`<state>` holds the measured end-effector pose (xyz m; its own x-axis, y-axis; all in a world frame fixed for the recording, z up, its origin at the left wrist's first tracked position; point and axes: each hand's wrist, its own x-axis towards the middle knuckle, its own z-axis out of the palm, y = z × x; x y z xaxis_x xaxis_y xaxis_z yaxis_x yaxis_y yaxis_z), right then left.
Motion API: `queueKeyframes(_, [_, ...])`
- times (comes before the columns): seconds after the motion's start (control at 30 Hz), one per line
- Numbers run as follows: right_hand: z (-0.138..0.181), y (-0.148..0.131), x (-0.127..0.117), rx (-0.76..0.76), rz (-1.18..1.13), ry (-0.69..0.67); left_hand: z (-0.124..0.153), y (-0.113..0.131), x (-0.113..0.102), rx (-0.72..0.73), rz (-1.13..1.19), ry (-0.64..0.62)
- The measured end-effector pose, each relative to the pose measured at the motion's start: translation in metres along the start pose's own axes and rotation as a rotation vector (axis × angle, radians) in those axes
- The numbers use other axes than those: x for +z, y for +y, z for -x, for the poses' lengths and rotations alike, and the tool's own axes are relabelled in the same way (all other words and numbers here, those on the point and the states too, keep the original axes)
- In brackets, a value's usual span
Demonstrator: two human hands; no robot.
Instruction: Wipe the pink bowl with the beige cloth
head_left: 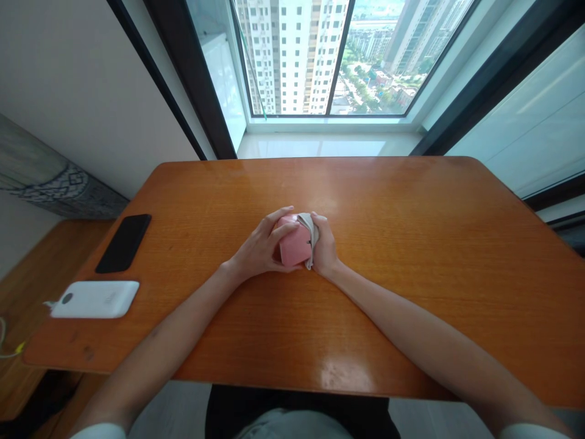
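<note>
A glossy orange-brown wooden desk (411, 244) with rounded corners carries everything, its far edge running along the window side. The left hand (260, 247) and right hand (325, 247) rest together on its surface near the middle, closed around a small pink box (293, 247) with a beige cloth (311, 230) pressed against the side nearer the right hand. Well off to the left of the left hand, near the desk's left edge, a black phone (123, 242) lies flat with its screen dark. Just nearer the person than the phone lies a white power bank (95, 299), with a cable leaving its left end over the desk edge.
</note>
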<state>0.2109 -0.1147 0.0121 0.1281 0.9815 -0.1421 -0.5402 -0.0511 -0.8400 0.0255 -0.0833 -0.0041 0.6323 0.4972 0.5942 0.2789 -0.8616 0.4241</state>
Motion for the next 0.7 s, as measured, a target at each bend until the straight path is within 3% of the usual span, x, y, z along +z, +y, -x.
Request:
queueKeyframes(0.17, [0.004, 0.0, 0.001, -0.073, 0.05, -0.043, -0.008, 0.007, 0.0, -0.031, 0.133, 0.091])
queueKeyframes(0.33, [0.01, -0.001, 0.0, -0.115, 0.15, -0.121, -0.005, 0.009, 0.003, -0.298, 0.374, 0.044])
queueKeyframes(0.4, [0.012, -0.002, 0.0, -0.103, 0.176, -0.121, -0.002, 0.009, 0.006, -0.337, 0.443, 0.024])
queueKeyframes(0.47, [0.011, -0.002, 0.0, -0.097, 0.152, -0.092, -0.001, 0.007, 0.007, -0.307, 0.444, 0.042])
queueKeyframes(0.57, [0.007, -0.003, 0.001, -0.066, 0.087, -0.024, 0.0, 0.003, 0.005, -0.15, 0.319, 0.072])
queueKeyframes(0.7, [0.002, -0.004, 0.001, 0.004, 0.053, 0.003, -0.002, 0.003, -0.002, 0.01, 0.059, 0.004])
